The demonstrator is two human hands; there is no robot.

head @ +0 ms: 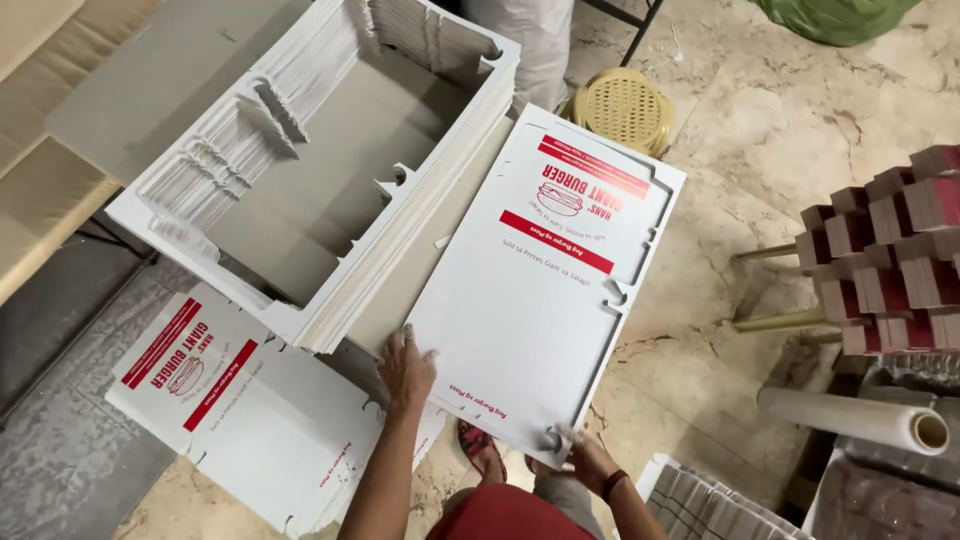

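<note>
Flat white box blanks with red printing are seen from above, one sheet [540, 290] being held at its near edge over a marble floor [760, 150]. The left hand [405, 370] is laid flat on the sheet's near left corner, fingers spread across the card. The right hand [585, 460] is closed on the near right corner, the edge pinched between thumb and fingers. The sheet is stretched away from both hands, its far edge just beside a round yellow stool [622, 108]. A tall stack of die-cut blanks [330, 150] is seen to its left, touching it, and another printed blank [240, 410] lies lower on the floor. A roll of clear film [855, 418] and stacked brown pieces [890, 250] are at right.
</note>
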